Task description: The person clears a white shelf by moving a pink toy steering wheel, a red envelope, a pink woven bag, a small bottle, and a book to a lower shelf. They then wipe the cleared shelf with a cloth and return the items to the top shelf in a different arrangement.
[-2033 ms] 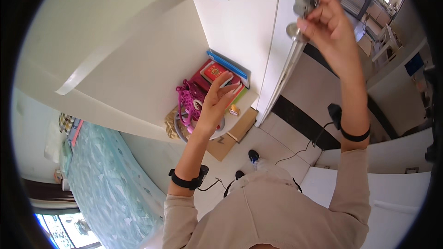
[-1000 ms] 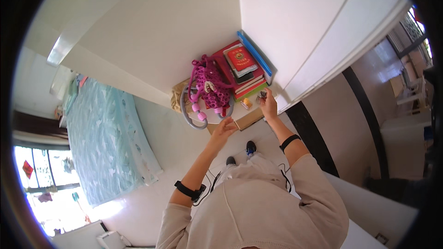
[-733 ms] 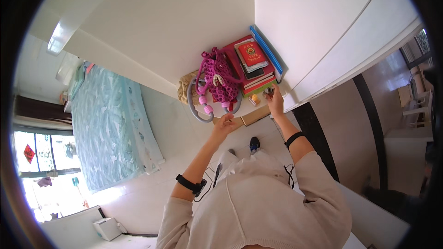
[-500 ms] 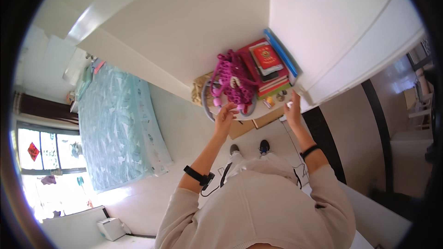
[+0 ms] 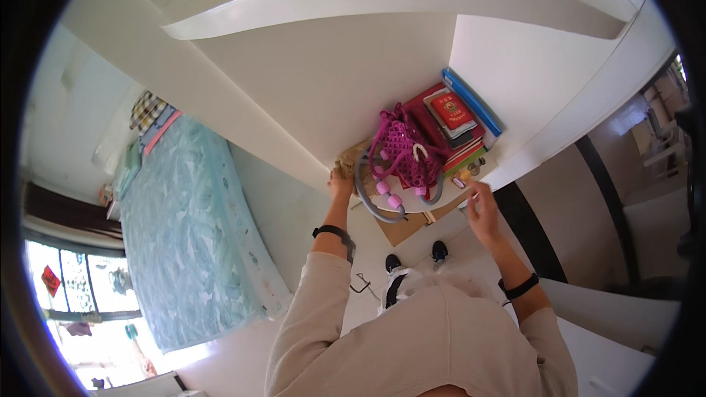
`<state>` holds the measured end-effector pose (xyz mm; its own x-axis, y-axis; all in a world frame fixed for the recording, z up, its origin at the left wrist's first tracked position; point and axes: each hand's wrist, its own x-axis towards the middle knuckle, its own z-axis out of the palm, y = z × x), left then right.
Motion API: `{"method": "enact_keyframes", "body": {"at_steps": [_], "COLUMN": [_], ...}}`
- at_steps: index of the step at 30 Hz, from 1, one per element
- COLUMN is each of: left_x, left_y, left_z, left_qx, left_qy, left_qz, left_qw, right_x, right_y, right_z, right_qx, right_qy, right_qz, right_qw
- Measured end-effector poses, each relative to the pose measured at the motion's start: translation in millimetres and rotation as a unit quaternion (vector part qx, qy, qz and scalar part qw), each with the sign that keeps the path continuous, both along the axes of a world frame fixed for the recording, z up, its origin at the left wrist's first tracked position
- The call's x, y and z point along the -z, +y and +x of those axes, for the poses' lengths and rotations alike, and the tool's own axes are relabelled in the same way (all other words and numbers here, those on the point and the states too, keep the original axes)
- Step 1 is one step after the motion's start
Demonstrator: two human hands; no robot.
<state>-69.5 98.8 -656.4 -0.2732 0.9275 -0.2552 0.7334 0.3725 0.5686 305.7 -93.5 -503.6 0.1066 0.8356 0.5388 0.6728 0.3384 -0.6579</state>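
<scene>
Both hands have come down onto the shelf right of frame centre: left hand (image 5: 340,181) grips the cardboard box (image 5: 351,160) beside the pink mesh bag (image 5: 407,151); right hand (image 5: 479,202) fingers pinch something small (unclear what).

The pink bag (image 5: 407,153) is an open-weave mesh – it looks like plastic cord, slightly shiny – strung with smooth pale beads. The grey hoop (image 5: 366,198) beneath it looks like matt foam or rubber. At the far edge of the white, smooth shelf (image 5: 434,202), the red books (image 5: 450,112) have glossy covers. The bed cover (image 5: 187,228) is soft printed cloth; the person's sleeve (image 5: 312,309) is matt beige knit.
</scene>
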Motion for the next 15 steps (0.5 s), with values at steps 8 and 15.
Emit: {"method": "enact_keyframes", "body": {"at_steps": [8,15], "left_x": [-33.8,-60.0], "left_y": [14.2,-23.2], "left_z": [11.3,-23.2], "left_qx": [-0.052,-0.137], "left_qy": [-0.219,-0.377], "left_qz": [-0.047,0.076], "left_qw": [0.973,0.913], "right_x": [10.5,81.8], "right_y": [3.0,44.0], "right_z": [-119.0,-167.0], "right_qx": [-0.237,-0.210], "right_qy": [-0.154,-0.406], "right_qz": [-0.119,-0.092], "right_qw": [0.952,0.885]}}
